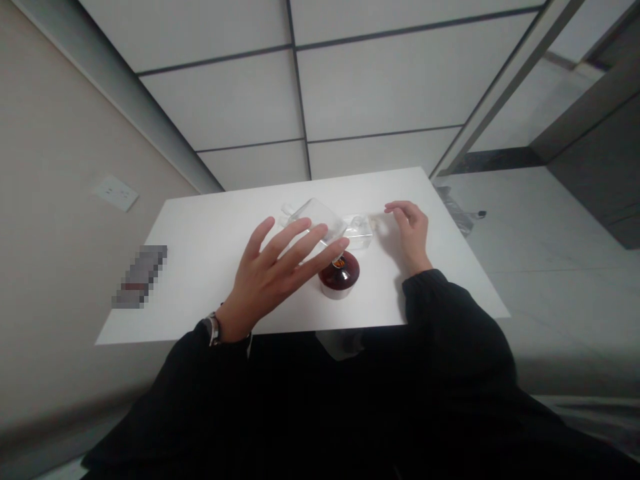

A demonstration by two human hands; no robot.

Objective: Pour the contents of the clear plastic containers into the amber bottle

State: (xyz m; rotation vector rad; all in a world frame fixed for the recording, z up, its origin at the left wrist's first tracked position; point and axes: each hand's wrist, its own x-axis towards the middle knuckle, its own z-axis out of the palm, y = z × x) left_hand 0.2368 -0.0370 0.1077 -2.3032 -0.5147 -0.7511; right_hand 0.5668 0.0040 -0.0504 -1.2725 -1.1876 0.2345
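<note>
My left hand (280, 263) is spread open, back up, with its fingers reaching over a clear, square-sided vessel (315, 210) that looks tilted. Part of that vessel is hidden behind the fingers, so I cannot tell whether they touch it. Just below the little finger stands a round container with a glossy dark red-brown top (345, 275), a small orange mark on it and a pale lower side. A second clear, box-like piece (361, 233) lies to the right of the vessel. Further right, my right hand (413, 233) has loosely bent fingers and nothing visible in them.
Everything rests on a white table (200, 233). At its left edge lies a pixelated, flat dark item (143, 277). A wall with a socket plate (117, 193) is to the left, and pale panels (390, 87) rise behind. A clear plastic bag (455, 210) is beyond the right edge.
</note>
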